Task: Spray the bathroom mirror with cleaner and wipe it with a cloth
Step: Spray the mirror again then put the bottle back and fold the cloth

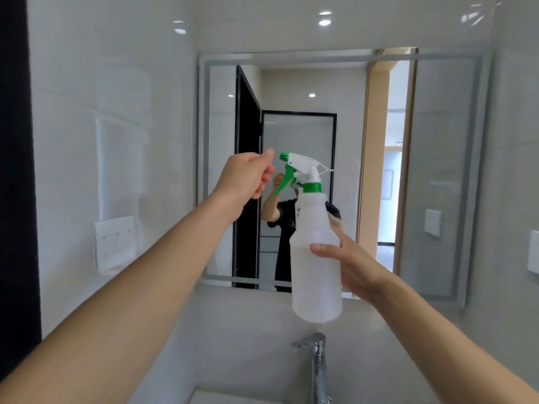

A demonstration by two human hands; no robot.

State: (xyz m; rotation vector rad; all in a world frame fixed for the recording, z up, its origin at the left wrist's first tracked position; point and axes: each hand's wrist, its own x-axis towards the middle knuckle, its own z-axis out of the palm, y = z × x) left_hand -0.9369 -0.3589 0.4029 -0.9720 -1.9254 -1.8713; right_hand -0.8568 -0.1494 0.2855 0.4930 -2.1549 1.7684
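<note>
Mirror (437,170) fills the wall straight ahead, its lower edge just above the tiled ledge over the sink, and its glass shows no mist or streaks that can be made out, so the spraying step looks not yet done. No cloth shows anywhere in view. Bottle (316,258), translucent white with a green collar and trigger, is held upright in front of the mirror's lower middle, its long axis near vertical and leaning a little, its nozzle (284,156) facing left across the glass, not clearly at it. Right hand (350,263) holds the bottle low on the body, thumb across the front and the other fingers round the back, well below the trigger. Left hand (248,177) is raised just left of the spray head, its fingers (267,156) curled and pinched together, holding nothing that can be seen, close beside the nozzle but apart from it. The nozzle lies directly right of those fingers, so the left hand is much the nearer to it; the likely next move is a twist of the nozzle tip to open it, and that needs the right hand to keep the bottle from turning. Tap (316,360) stands below, under the bottle.
</note>
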